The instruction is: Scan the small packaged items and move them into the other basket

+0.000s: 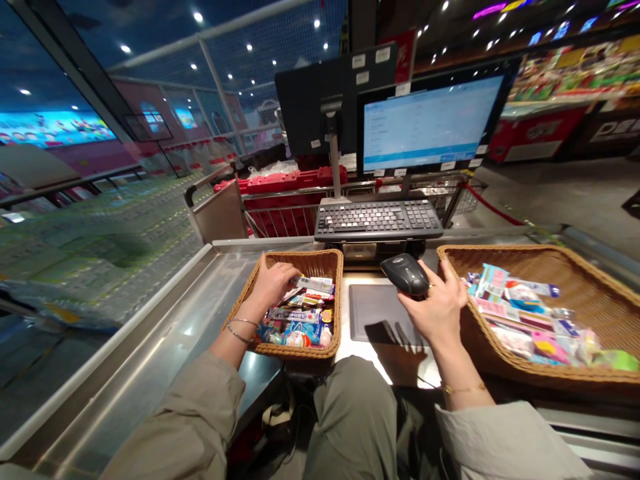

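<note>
Scanner [406, 275], black rounded plastic, points forward-left along its long axis above a flat grey pad [369, 310], the right hand [440, 305] wrapped round it. The left hand [271, 283] pinches a slim silvery packet [316, 285] in a brown wicker basket [338, 313]. Black keyboard [377, 219] behind; wider wicker tray [470, 343] right; steel bench [173, 307] leftward, edged by a raised rim [107, 343].

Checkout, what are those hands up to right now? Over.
Right hand gripping black scanner, raised near grey pad. Left hand in small basket, fingers at silver packet, grip unclear. Large basket beside right hand.
</note>
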A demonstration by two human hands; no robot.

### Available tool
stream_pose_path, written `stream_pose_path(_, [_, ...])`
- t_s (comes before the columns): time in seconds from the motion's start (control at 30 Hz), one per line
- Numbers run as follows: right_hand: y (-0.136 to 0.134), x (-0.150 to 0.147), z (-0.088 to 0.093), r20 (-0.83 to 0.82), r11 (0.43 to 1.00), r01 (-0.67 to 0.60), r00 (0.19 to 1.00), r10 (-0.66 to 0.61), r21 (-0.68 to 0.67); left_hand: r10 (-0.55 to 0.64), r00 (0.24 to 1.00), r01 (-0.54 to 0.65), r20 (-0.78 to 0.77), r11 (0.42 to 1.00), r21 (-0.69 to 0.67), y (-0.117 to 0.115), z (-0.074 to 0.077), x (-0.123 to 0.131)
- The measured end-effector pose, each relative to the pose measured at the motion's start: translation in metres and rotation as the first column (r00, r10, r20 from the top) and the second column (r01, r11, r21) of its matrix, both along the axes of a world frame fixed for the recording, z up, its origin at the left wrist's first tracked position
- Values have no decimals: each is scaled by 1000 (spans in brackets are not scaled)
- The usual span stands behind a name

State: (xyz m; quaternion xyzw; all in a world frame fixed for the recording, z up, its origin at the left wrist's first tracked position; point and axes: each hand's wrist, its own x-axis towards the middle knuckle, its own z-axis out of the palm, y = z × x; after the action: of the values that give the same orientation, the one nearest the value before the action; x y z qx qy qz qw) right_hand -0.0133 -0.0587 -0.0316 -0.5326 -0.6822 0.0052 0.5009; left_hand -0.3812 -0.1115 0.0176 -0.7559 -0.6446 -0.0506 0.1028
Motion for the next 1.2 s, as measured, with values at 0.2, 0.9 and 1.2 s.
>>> stream_pose_path(0.2, [-1, 0, 0, -21, 1000, -9, 1000, 9, 3, 5, 998, -24, 68, 961, 275, 1, 23, 9])
stream_pose_path(0.9, [-8, -2, 8, 111, 988, -87, 991, 73, 126, -37, 982, -34, 187, 932, 360, 37, 16, 99])
stream_pose_path(1.2, [-12, -3, 13, 122, 982, -103, 989, 85, 158, -43, 974, -38, 221, 937, 348, 53, 3, 133])
